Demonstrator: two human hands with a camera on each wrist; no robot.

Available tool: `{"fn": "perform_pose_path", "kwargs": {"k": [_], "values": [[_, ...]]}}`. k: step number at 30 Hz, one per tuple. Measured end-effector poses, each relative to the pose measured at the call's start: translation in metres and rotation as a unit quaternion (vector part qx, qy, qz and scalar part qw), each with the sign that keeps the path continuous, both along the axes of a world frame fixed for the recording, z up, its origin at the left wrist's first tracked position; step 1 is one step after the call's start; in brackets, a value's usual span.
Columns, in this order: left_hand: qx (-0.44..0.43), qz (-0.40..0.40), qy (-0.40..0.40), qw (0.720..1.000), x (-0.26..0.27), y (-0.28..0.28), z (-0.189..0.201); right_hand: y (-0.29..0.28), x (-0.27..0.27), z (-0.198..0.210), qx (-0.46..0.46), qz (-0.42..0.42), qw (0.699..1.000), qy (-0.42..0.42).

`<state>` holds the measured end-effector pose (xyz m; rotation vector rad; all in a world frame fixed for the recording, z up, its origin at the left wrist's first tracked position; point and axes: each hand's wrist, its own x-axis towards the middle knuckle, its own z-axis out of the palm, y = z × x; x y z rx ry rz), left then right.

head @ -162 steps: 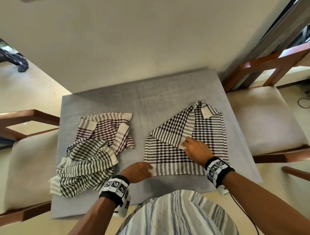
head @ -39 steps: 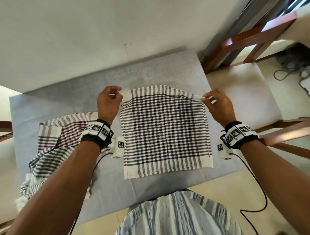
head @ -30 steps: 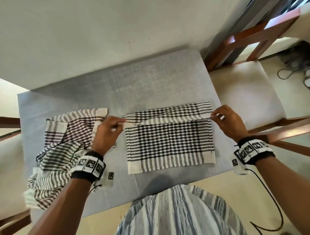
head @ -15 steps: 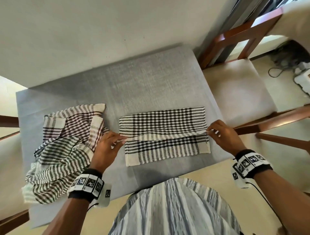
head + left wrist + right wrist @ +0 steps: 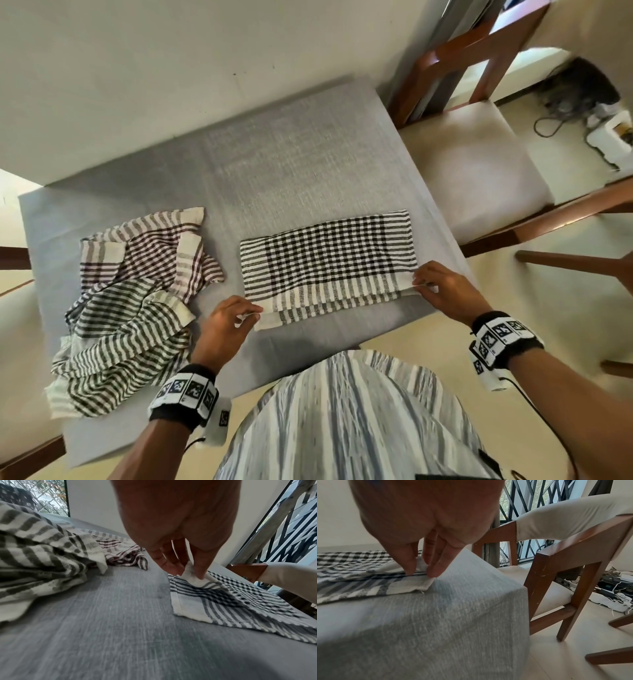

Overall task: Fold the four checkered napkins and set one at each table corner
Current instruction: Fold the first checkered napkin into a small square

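Note:
A black-and-white checkered napkin point(image 5: 329, 260) lies folded in half on the grey table point(image 5: 291, 164), near its front right. My left hand point(image 5: 251, 313) pinches the top layer's near left corner point(image 5: 192, 574), held just above the bottom layer. My right hand point(image 5: 419, 282) pinches the near right corner point(image 5: 421, 566) close to the table's right edge. At the left lies a heap of unfolded napkins: a maroon checkered one point(image 5: 147, 250) and a dark striped one point(image 5: 120, 335) over it.
Wooden chairs with beige cushions stand at the right point(image 5: 479, 171) and left point(image 5: 13, 308) of the table. A wall runs behind the table. Cables and a white box point(image 5: 609, 137) lie on the floor at the far right.
Both hands lifted the napkin's far edge and drew it toward me over the near half. The napkin now lies folded in half, and the hands have come down at its near corners.

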<state>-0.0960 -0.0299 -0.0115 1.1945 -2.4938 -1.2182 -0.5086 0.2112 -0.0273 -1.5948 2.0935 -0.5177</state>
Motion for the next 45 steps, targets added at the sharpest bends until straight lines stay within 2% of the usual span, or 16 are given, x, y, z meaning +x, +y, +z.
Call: {"fn": "perform_pose_path", "kwargs": {"k": [11, 25, 27, 30, 33, 36, 39, 45], "values": [[-0.039, -0.062, -0.032, 0.997, 0.006, 0.011, -0.011, 0.012, 0.004, -0.010, -0.010, 0.022, 0.999, 0.031], [-0.034, -0.047, -0.070, 0.996, 0.012, 0.022, -0.024, 0.007, 0.009, -0.012, 0.004, 0.006, 0.999, 0.050], [-0.029, -0.045, -0.079, 0.995, 0.011, 0.021, -0.024, 0.004, 0.011, -0.010, 0.007, 0.003, 0.998, 0.070], [-0.035, -0.060, -0.096, 0.993, 0.009, 0.019, -0.024, -0.004, 0.021, -0.005, -0.003, 0.015, 0.990, 0.143], [-0.046, -0.058, -0.103, 0.992, 0.008, 0.017, -0.029, -0.018, 0.040, 0.003, -0.038, 0.062, 0.983, 0.170], [-0.068, -0.076, -0.102, 0.990, 0.004, 0.017, -0.028, -0.038, 0.066, 0.002, -0.057, 0.162, 0.977, 0.124], [-0.078, -0.091, -0.111, 0.987, 0.001, 0.018, -0.027, -0.057, 0.094, -0.001, -0.038, 0.263, 0.961, 0.079], [-0.091, -0.093, -0.133, 0.983, -0.002, 0.022, -0.025, -0.081, 0.122, -0.005, -0.032, 0.329, 0.942, 0.063]]}}
